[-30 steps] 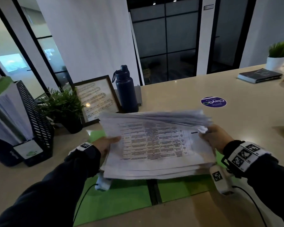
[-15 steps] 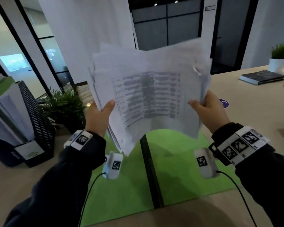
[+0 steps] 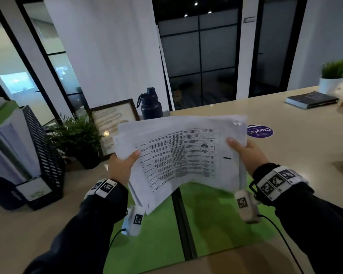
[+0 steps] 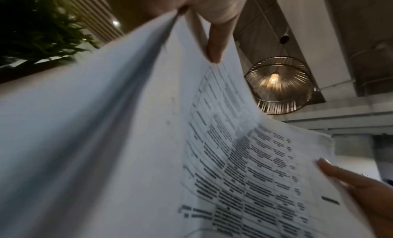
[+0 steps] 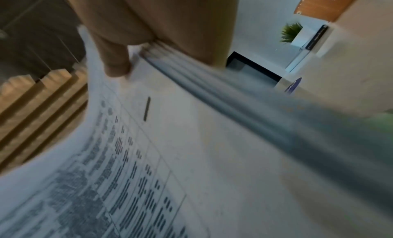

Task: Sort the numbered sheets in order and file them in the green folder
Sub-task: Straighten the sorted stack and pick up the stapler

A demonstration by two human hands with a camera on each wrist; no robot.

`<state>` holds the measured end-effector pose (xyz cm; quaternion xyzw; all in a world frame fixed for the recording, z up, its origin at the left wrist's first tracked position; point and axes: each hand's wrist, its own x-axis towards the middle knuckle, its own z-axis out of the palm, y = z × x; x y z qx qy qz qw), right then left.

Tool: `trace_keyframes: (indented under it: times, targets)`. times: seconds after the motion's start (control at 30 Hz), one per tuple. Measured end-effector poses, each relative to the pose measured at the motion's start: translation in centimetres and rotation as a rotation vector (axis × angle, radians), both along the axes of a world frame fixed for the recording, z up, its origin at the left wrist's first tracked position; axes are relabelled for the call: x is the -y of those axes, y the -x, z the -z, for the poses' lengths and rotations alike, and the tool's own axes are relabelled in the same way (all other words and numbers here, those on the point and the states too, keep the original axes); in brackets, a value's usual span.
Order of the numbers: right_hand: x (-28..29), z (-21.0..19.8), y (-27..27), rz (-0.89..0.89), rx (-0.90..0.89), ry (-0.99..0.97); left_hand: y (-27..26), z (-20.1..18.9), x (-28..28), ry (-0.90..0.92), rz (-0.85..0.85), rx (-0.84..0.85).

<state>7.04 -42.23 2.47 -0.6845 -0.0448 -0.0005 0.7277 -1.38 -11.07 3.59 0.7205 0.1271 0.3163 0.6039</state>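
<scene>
Sleeves, dark, with white tagged wristbands, reaching in from the near edge. Green folder (image 3: 216,220): lying open and flat on the beige table (image 3: 297,147), black spine running down its middle, partly shaded by what is held above it. Stack of sheets (image 3: 182,155): held up in the air over the folder, clear of the table, tilted toward the person and sagging in the middle; top sheet carries a printed grid of small text, numbers not legible. Left hand (image 3: 121,169): grips the stack's left edge, thumb on top, fingers hidden beneath. Right hand (image 3: 246,153): grips the stack's right edge, thumb laid over the top sheet, fingers curled behind. Black mesh file rack (image 3: 42,155): far left, packed with papers. Leafy plant (image 3: 75,135): just beside the rack. Framed print (image 3: 111,119): leaning behind the plant. Dark bottle (image 3: 150,104): upright beyond the sheets. Round purple sticker (image 3: 262,132): on the table just past the right hand. Book (image 3: 311,99) and small potted plant (image 3: 334,76): far right end.
</scene>
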Motion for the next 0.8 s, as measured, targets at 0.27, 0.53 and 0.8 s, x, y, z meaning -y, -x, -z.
trace_keyframes:
  times: [0.27,0.53,0.8]
  targets:
    - [0.6,-2.7,-0.1,0.032,0.296,-0.054,-0.2,-3.7,-0.7,-0.217,0.099,0.25]
    - [-0.1,-4.0,-0.2,0.207,0.606,0.473,-0.3,-4.3,-1.3,-0.757,0.011,0.165]
    - [-1.2,-5.2,-1.4,0.247,0.655,0.996,-0.2,-5.2,-1.9,-0.974,-0.052,0.132]
